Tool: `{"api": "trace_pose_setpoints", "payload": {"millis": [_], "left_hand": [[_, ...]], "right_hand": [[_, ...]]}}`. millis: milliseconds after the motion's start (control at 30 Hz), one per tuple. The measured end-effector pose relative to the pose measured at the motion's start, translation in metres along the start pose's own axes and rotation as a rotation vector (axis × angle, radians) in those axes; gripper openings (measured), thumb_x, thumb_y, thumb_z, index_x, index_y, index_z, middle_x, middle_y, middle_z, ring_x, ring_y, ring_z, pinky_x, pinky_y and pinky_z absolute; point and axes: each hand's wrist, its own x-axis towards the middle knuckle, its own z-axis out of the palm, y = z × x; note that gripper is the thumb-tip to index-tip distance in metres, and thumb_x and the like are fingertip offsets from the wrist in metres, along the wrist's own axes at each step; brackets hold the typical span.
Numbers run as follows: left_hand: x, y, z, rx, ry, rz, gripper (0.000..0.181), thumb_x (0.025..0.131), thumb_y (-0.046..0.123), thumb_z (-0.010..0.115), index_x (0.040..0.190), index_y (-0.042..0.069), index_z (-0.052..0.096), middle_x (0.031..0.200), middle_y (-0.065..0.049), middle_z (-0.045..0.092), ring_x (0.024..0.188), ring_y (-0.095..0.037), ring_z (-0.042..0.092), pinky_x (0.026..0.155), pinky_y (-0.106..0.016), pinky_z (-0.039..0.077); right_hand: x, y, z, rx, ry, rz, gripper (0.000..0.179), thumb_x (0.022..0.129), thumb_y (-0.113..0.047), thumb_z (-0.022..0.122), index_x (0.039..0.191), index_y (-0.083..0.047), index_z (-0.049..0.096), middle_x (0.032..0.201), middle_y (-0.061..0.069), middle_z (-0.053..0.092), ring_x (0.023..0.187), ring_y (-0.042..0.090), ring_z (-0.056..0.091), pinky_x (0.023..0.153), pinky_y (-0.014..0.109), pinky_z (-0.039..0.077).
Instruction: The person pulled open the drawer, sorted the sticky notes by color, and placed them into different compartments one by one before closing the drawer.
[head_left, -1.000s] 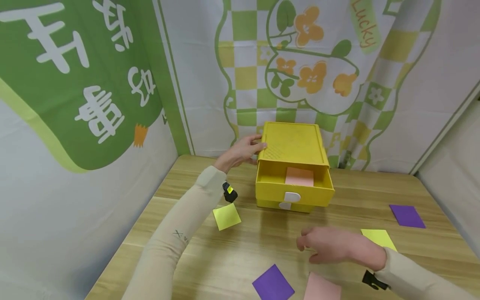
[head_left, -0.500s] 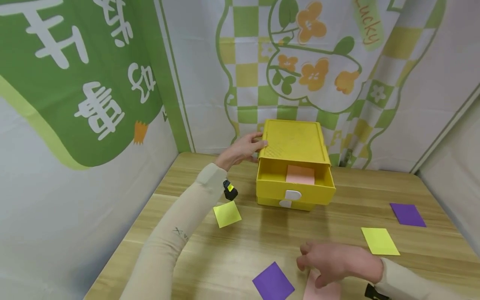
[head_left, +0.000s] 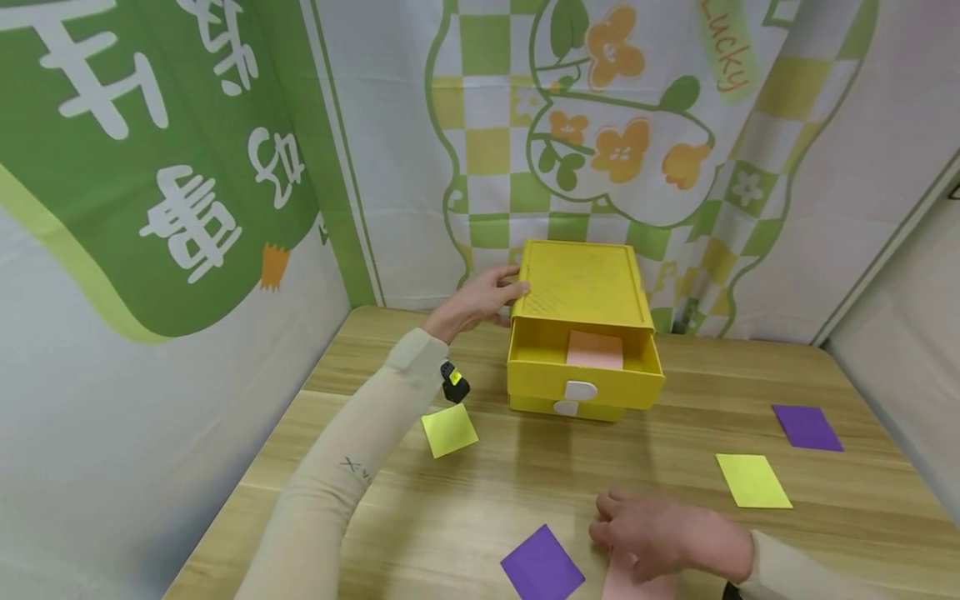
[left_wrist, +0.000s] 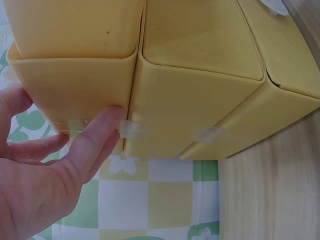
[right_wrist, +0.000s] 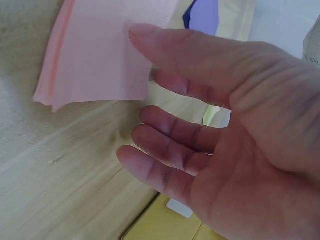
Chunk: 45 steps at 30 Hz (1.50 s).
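A yellow drawer unit stands at the back of the table. Its upper drawer is pulled out and holds a pink sticky note. At the unit's left side, my left hand rests against it; in the left wrist view the fingers lie along the yellow wall. Close to the table's front, my right hand is over another pink sticky note. In the right wrist view its thumb touches that pink paper, while the other fingers are bent loosely beside the edge.
A purple note lies left of my right hand. Another purple note and a yellow note lie to the right. One more yellow note is near my left forearm. Printed curtains border the wooden table.
My right hand has come down toward the front of the table onto the pink note, and its thumb now touches it. The left hand stays against the drawer unit.
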Motion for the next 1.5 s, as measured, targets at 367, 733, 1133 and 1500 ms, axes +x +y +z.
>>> {"api": "trace_pose_setpoints", "payload": {"millis": [367, 733, 1133, 1500], "left_hand": [[0.001, -0.003, -0.001, -0.012, 0.009, 0.008, 0.062, 0.103, 0.031, 0.052, 0.157, 0.020, 0.023, 0.148, -0.013, 0.044, 0.132, -0.029, 0.050, 0.090, -0.044, 0.059], [0.000, -0.002, 0.001, -0.023, -0.011, 0.009, 0.063, 0.103, 0.032, 0.051, 0.157, 0.017, 0.022, 0.149, -0.015, 0.042, 0.136, -0.030, 0.047, 0.096, -0.048, 0.055], [0.001, -0.003, -0.001, -0.022, -0.015, 0.012, 0.062, 0.104, 0.032, 0.050, 0.157, 0.017, 0.022, 0.149, -0.013, 0.042, 0.137, -0.029, 0.046, 0.097, -0.048, 0.055], [-0.001, -0.002, 0.000, -0.036, -0.022, 0.017, 0.057, 0.104, 0.030, 0.048, 0.156, 0.019, 0.027, 0.147, -0.010, 0.047, 0.134, -0.026, 0.050, 0.094, -0.046, 0.057]], "right_hand": [[0.000, 0.004, 0.002, 0.039, 0.004, -0.007, 0.033, 0.066, -0.023, 0.086, 0.085, -0.026, 0.060, 0.082, -0.013, 0.048, 0.079, 0.004, 0.043, 0.065, 0.013, 0.041], [0.001, 0.007, 0.007, 0.234, 0.179, -0.101, 0.032, 0.068, 0.001, 0.073, 0.069, -0.020, 0.048, 0.068, -0.016, 0.037, 0.067, -0.004, 0.033, 0.059, 0.008, 0.029], [-0.002, 0.017, -0.026, 0.465, 0.247, -0.181, 0.026, 0.084, 0.000, 0.070, 0.076, -0.019, 0.054, 0.068, -0.008, 0.049, 0.068, -0.007, 0.037, 0.060, 0.001, 0.031], [-0.015, 0.027, -0.077, 0.471, 0.420, -0.197, 0.021, 0.089, -0.001, 0.069, 0.088, -0.020, 0.063, 0.081, -0.011, 0.059, 0.076, -0.006, 0.048, 0.063, 0.004, 0.043]]}}
